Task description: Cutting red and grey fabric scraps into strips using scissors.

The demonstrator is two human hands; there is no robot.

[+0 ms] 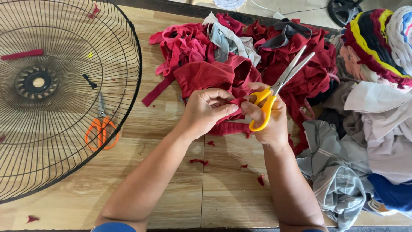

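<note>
Far left on the table point(223, 202) I see a black wire fan guard point(128, 86) lying flat, with orange-handled scissors point(101, 131) under its mesh. Moving right, my left hand point(206, 109) has its fingers pinched closed on a dark red fabric strip point(229, 124), which lies between both hands just in front of the red cloth pile point(257, 56). My right hand point(270, 116) is closed through the yellow-handled scissors point(274, 96), blades slightly parted and pointing up to the right. I judge the strip light, limp and stretchy; it will sag unless held taut close to the cut. Farthest right lies a grey and white clothing heap point(365, 141).
</note>
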